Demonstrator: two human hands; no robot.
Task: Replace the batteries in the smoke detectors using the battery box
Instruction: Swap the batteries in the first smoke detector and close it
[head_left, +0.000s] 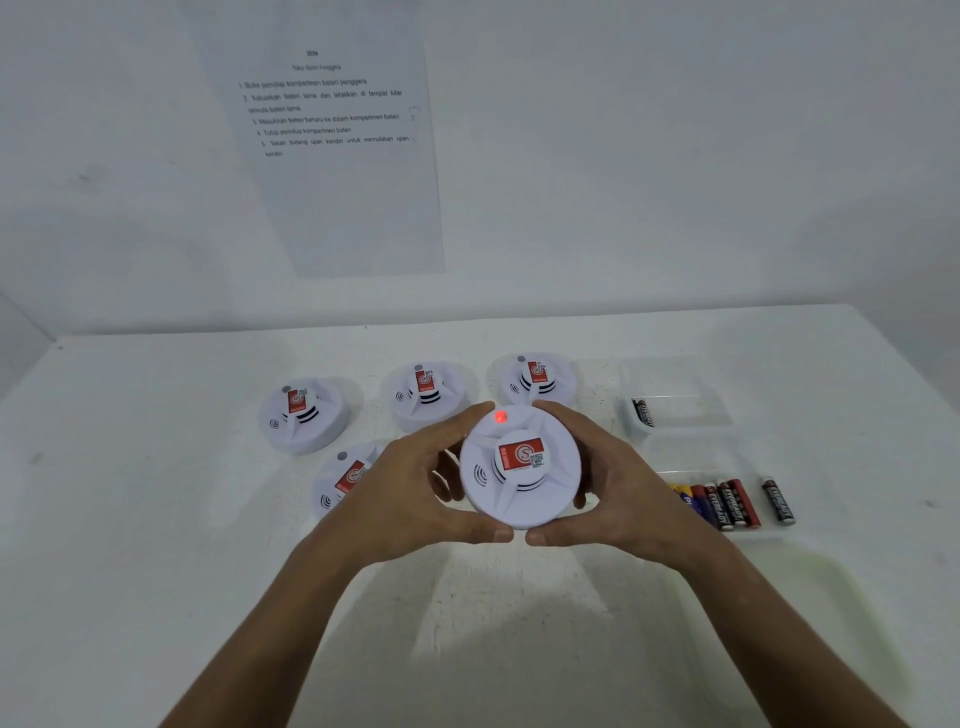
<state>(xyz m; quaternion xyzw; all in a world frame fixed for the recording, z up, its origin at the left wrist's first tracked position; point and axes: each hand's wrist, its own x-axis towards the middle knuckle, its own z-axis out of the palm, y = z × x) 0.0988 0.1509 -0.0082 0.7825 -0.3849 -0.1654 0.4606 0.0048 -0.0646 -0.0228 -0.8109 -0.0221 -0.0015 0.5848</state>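
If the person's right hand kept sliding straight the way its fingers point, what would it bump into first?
The right hand points up-left, past the held smoke detector. It would probably meet the rear right detector first, though depth is unclear.

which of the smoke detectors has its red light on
The held detector, gripped by the left hand and right hand, shows a glowing red light. The four detectors on the table have grey, unlit indicators.

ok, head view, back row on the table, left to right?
Smoke detector → second smoke detector → third smoke detector → clear plastic box with one battery inside.
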